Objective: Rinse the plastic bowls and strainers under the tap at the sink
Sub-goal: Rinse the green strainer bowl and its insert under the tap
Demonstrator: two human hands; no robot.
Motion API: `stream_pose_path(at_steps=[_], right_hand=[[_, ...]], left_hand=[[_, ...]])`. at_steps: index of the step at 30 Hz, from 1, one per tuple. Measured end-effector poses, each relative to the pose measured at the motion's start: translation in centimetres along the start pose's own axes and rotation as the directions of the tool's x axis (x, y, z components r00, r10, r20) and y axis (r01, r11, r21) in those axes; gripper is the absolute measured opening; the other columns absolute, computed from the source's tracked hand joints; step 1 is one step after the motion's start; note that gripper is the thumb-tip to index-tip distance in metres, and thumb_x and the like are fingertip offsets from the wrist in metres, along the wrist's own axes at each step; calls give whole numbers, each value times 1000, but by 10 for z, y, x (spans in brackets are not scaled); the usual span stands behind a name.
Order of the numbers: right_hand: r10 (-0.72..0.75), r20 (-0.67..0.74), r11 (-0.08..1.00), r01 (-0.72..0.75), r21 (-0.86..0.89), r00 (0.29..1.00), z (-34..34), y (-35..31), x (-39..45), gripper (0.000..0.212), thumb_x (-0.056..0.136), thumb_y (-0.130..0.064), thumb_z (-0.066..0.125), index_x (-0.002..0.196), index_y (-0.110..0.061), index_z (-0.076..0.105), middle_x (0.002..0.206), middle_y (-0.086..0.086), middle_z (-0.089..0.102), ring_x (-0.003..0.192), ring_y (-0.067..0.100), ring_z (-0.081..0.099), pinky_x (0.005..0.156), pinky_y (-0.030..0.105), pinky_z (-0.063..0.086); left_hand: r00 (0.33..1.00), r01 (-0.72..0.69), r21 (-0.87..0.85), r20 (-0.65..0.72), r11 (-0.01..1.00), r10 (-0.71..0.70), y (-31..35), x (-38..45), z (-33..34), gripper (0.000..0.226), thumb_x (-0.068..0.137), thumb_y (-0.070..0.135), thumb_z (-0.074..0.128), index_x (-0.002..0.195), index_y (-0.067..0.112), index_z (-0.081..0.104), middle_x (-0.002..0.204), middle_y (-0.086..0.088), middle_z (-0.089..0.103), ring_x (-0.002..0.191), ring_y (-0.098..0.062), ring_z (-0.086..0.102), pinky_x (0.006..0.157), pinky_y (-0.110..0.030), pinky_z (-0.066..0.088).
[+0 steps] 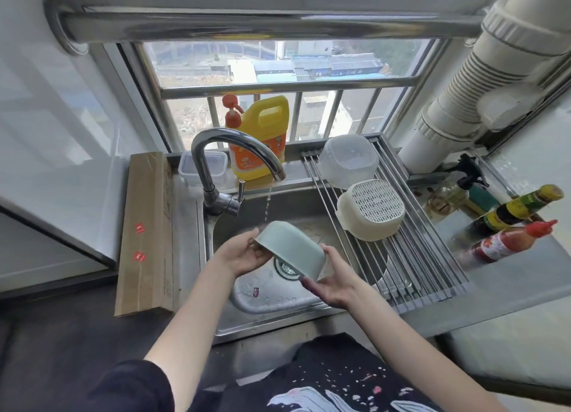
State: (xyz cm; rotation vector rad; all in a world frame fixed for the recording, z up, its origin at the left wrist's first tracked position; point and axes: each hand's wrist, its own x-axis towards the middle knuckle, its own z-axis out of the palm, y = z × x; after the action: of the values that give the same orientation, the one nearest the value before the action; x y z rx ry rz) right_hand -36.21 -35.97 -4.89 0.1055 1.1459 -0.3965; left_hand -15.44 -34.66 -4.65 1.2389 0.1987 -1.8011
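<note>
Both hands were on the pale green bowl (290, 249), which was flipped upside down and tilted over the middle of the sink (268, 297), right above the drain (287, 269). The left hand (244, 255) gripped its rim on the left, fingers curled under the edge, and the right hand (332, 283) held the lower right rim the same way, fingers wrapped beneath it. A thin trickle of water (267, 203) was dropping from the tap (238, 146) and landing just at the bowl's far edge, as far as I could tell. On the roll-up drying rack (411, 257) laid across the right side of the sink, a cream strainer (370, 209) sat upside down, and a clear plastic bowl (349, 161) was upside down too, just behind it toward the back edge, the two about touching. The yellow detergent jug (262, 139) stood at the back edge of the worktop behind the tap, with a small clear container (202, 167) beside it on the left. A long cardboard box (146, 235) lay along the left edge, and a few sauce bottles (513, 223) stood near the right edge.
</note>
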Motion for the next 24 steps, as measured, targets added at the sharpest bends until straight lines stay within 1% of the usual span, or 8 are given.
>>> stream_pose_path(at_steps=[4, 7, 10, 13, 16, 19, 22, 24], right_hand=[[53, 25, 991, -56, 120, 998, 2, 9, 2, 78, 78, -49, 65, 121, 12, 44, 107, 29, 52, 68, 42, 68, 41, 38, 55], [-42, -61, 999, 43, 26, 997, 6, 15, 7, 52, 93, -34, 42, 134, -3, 44, 131, 21, 40, 121, 48, 45, 81, 61, 50], [-125, -111, 984, 109, -140, 986, 4, 15, 5, 46, 97, -26, 33, 141, -16, 36, 148, 18, 22, 137, 44, 25, 102, 69, 28], [-170, -69, 959, 149, -241, 983, 6, 6, -1, 50, 98, -39, 40, 145, -23, 34, 154, 15, 15, 140, 47, 17, 92, 70, 34], [-142, -39, 969, 131, -210, 989, 3, -4, -5, 52, 100, -45, 36, 139, -12, 41, 153, 22, 17, 138, 52, 17, 98, 69, 32], [-178, -70, 978, 168, -126, 982, -5, -12, -7, 79, 91, -70, 22, 131, -6, 45, 138, 30, 41, 123, 52, 44, 91, 63, 44], [-294, -89, 888, 237, -393, 952, -8, -14, -17, 61, 86, -69, 43, 111, -15, 53, 114, 19, 58, 99, 40, 62, 74, 55, 56], [-342, -104, 820, 242, -519, 934, -9, -12, -22, 37, 90, -43, 59, 114, -16, 52, 113, 15, 59, 89, 36, 66, 70, 53, 58]], left_hand=[[995, -33, 17, 97, 999, 31, 3, -15, 24, 19, 97, 20, 51, 88, 4, 57, 76, -11, 67, 60, -21, 70, 55, -33, 60], [987, -153, 407, 102, 900, 122, -6, -21, 46, 13, 98, 19, 48, 99, 10, 57, 78, -6, 62, 65, -18, 62, 56, -28, 56], [927, -365, 713, 214, 599, 309, -10, -28, 58, 16, 93, 14, 48, 104, 14, 60, 87, -3, 62, 73, -17, 59, 62, -28, 51], [822, -485, 873, 440, 41, 362, -17, -26, 55, 18, 90, 12, 54, 104, 11, 65, 94, -4, 66, 85, -18, 59, 73, -29, 45], [745, -443, 825, 556, -351, 368, -34, -19, 50, 12, 90, 8, 49, 92, 7, 61, 93, -11, 66, 87, -28, 60, 70, -30, 40], [720, -274, 639, 631, -719, 287, -45, -14, 44, 28, 88, 1, 42, 103, 20, 57, 105, -2, 65, 98, -25, 57, 83, -34, 32], [717, -214, 401, 684, -891, 135, -51, -9, 27, 35, 88, 0, 43, 107, 25, 59, 107, 3, 65, 103, -22, 56, 93, -38, 27], [678, -284, 365, 731, -886, 84, -54, -6, 15, 25, 90, 7, 47, 99, 25, 62, 103, 6, 67, 101, -20, 57, 94, -37, 26]])
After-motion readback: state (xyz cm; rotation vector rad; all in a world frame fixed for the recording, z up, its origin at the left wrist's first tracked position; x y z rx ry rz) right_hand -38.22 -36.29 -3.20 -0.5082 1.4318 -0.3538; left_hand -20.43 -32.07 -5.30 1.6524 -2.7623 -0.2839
